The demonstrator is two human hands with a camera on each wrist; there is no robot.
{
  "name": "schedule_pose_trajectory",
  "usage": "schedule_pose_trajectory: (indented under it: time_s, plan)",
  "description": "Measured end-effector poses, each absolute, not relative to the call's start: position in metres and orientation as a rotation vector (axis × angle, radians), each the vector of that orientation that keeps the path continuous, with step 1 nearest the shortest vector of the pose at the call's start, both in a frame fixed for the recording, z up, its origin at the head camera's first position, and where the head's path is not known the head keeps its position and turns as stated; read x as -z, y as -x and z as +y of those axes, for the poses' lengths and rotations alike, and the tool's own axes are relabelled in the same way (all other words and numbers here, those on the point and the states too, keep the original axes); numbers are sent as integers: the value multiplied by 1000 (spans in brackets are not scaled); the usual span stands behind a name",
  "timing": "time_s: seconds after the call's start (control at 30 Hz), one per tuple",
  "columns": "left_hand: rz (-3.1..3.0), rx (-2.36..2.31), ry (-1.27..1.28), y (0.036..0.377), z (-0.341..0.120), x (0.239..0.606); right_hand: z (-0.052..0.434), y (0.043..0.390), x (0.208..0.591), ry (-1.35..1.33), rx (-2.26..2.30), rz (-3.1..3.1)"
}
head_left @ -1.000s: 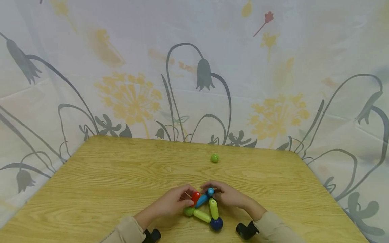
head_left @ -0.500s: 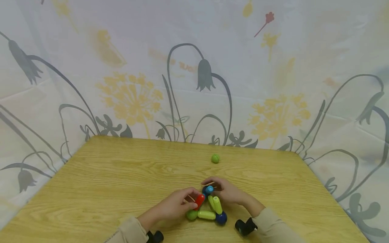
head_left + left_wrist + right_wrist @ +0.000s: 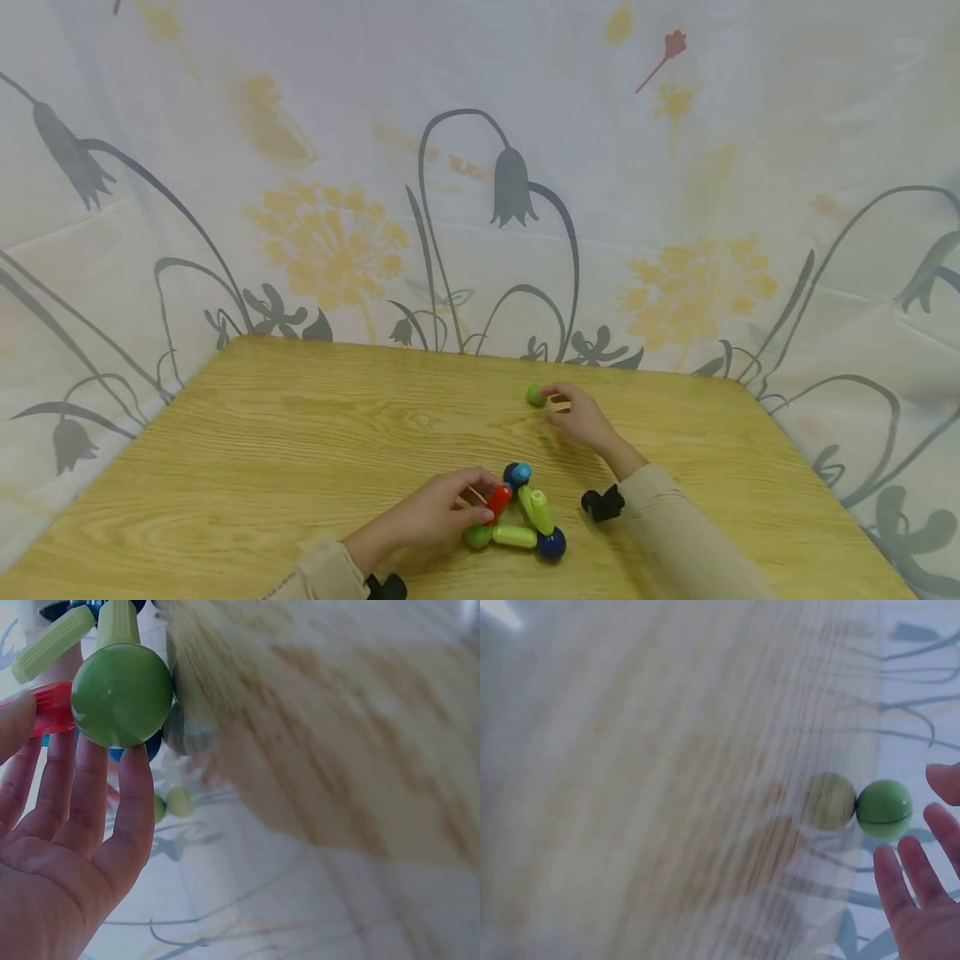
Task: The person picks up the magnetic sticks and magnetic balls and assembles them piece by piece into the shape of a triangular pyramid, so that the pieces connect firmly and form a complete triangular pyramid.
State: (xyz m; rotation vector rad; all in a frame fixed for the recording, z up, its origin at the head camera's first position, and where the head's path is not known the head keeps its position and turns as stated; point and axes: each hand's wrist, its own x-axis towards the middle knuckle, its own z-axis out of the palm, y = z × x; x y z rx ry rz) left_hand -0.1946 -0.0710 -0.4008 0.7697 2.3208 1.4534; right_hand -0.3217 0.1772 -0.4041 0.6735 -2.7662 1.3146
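Observation:
A frame of toy rods and balls stands near the table's front. My left hand pinches its red rod between thumb and fingers. That rod meets a green ball at the left corner, which a fingertip touches from below in the left wrist view. Yellow-green rods join at a dark blue ball on the right. Behind, a blue rod rises from another dark blue ball. Farther back, my right hand reaches toward a lone green ball, fingers spread and apart from it.
The wooden table ends at a flower-printed cloth behind. Black wrist mounts hang under both sleeves. The shiny tabletop mirrors the lone ball in the right wrist view.
My right hand has left the frame's back corner and moved away to the lone green ball. The frame turned a little, and the left hand stays on the red rod.

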Motion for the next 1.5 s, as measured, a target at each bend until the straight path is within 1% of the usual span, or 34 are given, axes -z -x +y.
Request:
schedule_pose_trajectory:
  time_s: [0.27,0.37,0.47,0.63,0.9,1.07,1.2,1.5]
  plan:
    - [2317,-1451,-787,194,-69,399,174,342,413,-743,-1217,-2816]
    - [2317,-1440,-794,195,-70,399,173,345,416,-730,-1218,-2836]
    - [2312,-1436,-783,195,-70,399,171,342,417,-772,-1192,-2861]
    - [2306,-1435,-772,195,-70,398,172,322,407,-869,-1217,-2865]
    - [2315,-1440,-778,194,-71,400,174,269,382,-927,-1440,-2731]
    - [2309,-1431,-778,193,-72,400,172,239,374,-1000,-1564,-2634]
    - [2308,-1422,-777,193,-73,400,171,228,376,-1057,-1617,-2582]
    - [2304,-1431,-776,191,-71,400,167,219,382,-1158,-1632,-2583]
